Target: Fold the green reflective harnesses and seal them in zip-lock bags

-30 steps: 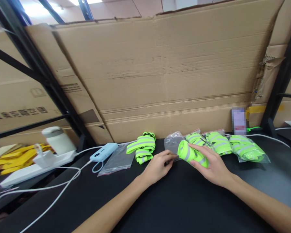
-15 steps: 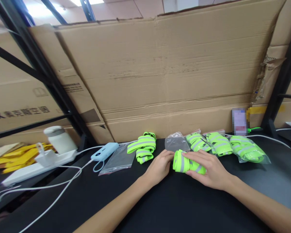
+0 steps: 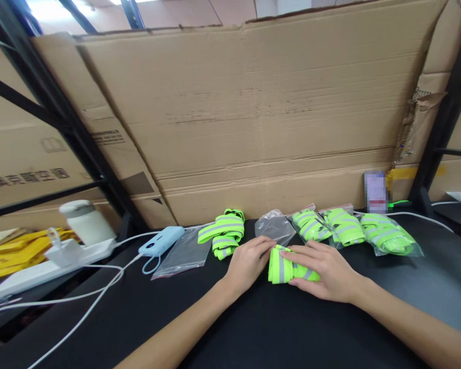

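1. Shifted toward seven o'clock and laid lower than one second ago: neon striped bundle [image 3: 286,271], now on the black table [image 3: 230,328], just beside the crumpled clear bag [image 3: 275,228]. Moved the same way: right hand [image 3: 325,271].
2. For places below: clock face read on the view, with this bundle at centre and twelve toward the cardboard wall [image 3: 261,102].
3. At three o'clock: right hand, gripping the bundle from above, with fingers over the top and thumb along the near side.
4. At nine o'clock: left hand [image 3: 248,261], fingers curled, fingertips at the bundle's edge; cannot tell if only touching or also pinching.
5. At eleven o'clock: crumpled clear bag, lying behind both hands.
6. At ten o'clock, just beyond left hand: loose neon strap [image 3: 226,233], folded in loops. Farther, near nine: flat plastic bag [image 3: 180,256], beside the light-blue power bank [image 3: 161,242].
7. From one to nearly three o'clock, in a row: three bagged neon bundles [image 3: 344,227]. Behind, at two: phone [image 3: 375,192], upright, with blurred screen.
8. Well apart, near nine: white power strip [image 3: 26,278] and white bottle [image 3: 88,225].
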Tool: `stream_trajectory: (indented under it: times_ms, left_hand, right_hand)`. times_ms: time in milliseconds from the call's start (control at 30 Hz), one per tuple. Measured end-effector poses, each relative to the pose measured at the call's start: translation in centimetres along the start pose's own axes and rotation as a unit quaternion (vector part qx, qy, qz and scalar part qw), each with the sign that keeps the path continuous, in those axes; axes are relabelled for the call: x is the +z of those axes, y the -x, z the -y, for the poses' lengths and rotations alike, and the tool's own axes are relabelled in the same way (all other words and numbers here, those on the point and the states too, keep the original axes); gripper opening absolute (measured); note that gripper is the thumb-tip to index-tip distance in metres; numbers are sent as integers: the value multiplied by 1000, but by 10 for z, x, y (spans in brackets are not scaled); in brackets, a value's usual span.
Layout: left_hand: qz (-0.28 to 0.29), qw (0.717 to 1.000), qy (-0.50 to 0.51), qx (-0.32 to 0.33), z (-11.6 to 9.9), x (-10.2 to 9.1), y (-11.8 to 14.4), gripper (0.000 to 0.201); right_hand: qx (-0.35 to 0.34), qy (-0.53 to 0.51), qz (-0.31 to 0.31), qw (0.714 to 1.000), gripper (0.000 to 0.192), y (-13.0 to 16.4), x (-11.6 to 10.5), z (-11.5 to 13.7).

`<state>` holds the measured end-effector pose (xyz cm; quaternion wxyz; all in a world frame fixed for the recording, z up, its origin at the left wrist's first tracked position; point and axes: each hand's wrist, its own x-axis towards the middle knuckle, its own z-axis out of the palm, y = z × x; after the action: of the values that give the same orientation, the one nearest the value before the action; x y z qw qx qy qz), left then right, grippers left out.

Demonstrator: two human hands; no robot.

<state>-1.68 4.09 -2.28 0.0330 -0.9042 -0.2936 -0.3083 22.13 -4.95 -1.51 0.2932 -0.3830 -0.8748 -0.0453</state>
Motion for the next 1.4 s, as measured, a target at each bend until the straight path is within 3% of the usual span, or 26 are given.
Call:
stream_trajectory:
  times_ms: [133, 533, 667, 867, 1100, 1400]
  left_hand:
    - [2, 1000, -3, 12, -4, 0, 0, 27]
    - [-75, 996, -12, 46, -8, 5, 0, 52]
    - [-60, 996, -21, 58, -14, 4, 0, 66]
    - [-38, 998, -3, 52, -22, 4, 2, 64]
    - [12, 999, 31, 37, -22, 9, 4, 73]
    - [28, 998, 63, 9, -36, 13, 3, 73]
  right_hand:
    - [-3, 24, -11, 1000, 51, 1, 2, 1]
    - [48, 78, -15, 996, 47, 1, 7, -3]
    - [75, 104, -21, 992, 46, 0, 7, -1]
    - [92, 118, -33, 988, 45, 0, 9, -3]
    - [142, 129, 9, 981, 46, -2, 13, -2]
    - [155, 161, 23, 974, 44, -5, 15, 1]
